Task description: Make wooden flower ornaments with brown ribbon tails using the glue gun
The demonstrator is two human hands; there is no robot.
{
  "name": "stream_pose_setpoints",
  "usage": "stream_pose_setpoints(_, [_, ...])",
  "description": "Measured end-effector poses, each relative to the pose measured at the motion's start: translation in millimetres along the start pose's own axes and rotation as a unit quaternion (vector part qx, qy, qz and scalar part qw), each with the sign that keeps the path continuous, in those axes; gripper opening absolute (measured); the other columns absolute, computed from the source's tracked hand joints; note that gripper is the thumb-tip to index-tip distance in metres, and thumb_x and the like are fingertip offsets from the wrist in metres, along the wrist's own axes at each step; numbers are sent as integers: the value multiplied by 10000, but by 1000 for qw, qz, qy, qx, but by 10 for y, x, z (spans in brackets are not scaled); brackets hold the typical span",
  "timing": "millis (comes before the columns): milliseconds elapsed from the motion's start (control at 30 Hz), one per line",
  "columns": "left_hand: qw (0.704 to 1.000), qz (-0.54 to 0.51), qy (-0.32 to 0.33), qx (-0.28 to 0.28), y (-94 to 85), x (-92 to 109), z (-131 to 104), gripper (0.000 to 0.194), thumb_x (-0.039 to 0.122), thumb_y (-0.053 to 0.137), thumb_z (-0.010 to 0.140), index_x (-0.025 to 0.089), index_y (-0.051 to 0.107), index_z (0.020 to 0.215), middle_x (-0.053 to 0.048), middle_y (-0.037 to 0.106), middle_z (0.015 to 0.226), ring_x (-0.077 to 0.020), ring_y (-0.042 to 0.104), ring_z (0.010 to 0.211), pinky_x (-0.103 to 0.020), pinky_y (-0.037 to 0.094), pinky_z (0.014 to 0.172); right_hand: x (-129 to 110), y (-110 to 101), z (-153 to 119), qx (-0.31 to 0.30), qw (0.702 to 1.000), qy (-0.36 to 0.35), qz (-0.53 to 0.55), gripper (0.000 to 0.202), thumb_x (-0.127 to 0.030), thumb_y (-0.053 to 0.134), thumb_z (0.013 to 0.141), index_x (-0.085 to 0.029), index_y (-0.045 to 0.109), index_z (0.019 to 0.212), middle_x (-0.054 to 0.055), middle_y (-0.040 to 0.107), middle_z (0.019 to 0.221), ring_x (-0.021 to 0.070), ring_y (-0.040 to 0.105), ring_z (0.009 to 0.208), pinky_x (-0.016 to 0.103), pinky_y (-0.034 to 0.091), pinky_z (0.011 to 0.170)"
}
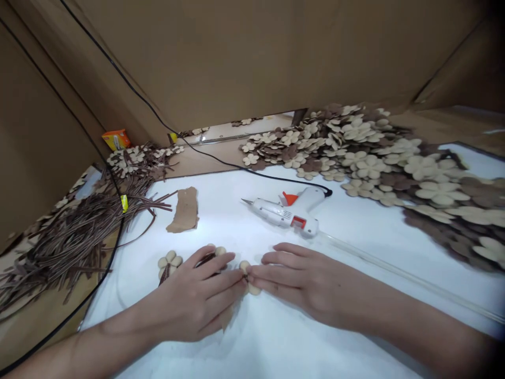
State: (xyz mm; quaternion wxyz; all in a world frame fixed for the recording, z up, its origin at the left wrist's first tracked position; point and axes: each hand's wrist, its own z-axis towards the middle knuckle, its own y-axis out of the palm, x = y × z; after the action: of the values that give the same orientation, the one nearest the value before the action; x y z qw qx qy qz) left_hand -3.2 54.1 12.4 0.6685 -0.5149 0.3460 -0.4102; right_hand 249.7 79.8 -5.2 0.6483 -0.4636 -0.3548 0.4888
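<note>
On the white board, a small beige flower [253, 289] with a brown strip at its centre sits between my two hands. My left hand [193, 300] reaches in from the left, its fingertips closed on the flower's near middle. From the right, my right hand [303, 276] pinches the same flower, its fingertips meeting those of my left hand. Partly under the left fingers lies another beige flower [220, 251], and a third flower [170, 259] with a brown strip rests just left of them. My fingers hide much of the held flower.
A white glue gun [272, 211] with a clear glue stick [379, 260] lies beyond my hands. Cut flowers [371, 166] heap at right; brown strips [74, 239] pile at left. A cardboard scrap [185, 210], orange packet [117, 139] and black cord [221, 162] lie farther back.
</note>
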Motion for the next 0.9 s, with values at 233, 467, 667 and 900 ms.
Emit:
stream_pose_setpoints(233, [999,-27,19,19,-6,11,15,352,187,396,870,89,506,1190,-125,611,1171,-252,444,1204,-468,336,1021,-90,-53,55,-14,999,5,-31,297,-128,358,922,-139,587,1111,81,604,1158,208,517,1037,415,427,908])
stream_pose_setpoints(467, [998,-62,-5,-18,-27,28,36,370,183,433,839,118,495,1198,-104,569,1230,-247,464,1164,-448,291,1048,11,-30,78,-1,999,21,35,286,-156,347,949,-170,596,1089,47,639,1116,167,531,891,336,440,771])
stream_pose_setpoints(667, [998,-63,-17,-18,9,44,18,341,176,436,846,131,514,1176,-81,579,1216,-241,463,1159,-440,277,1047,30,-49,75,-17,999,19,24,308,-141,331,947,-193,592,1102,24,619,1165,172,515,941,343,416,785])
stream_pose_setpoints(900, [999,21,-22,38,46,64,-28,336,177,437,861,131,530,1181,-59,596,1212,-287,391,1239,-499,210,1049,-47,-64,83,0,1000,12,-29,323,-140,323,944,-180,583,1130,39,638,1124,176,534,954,367,415,818])
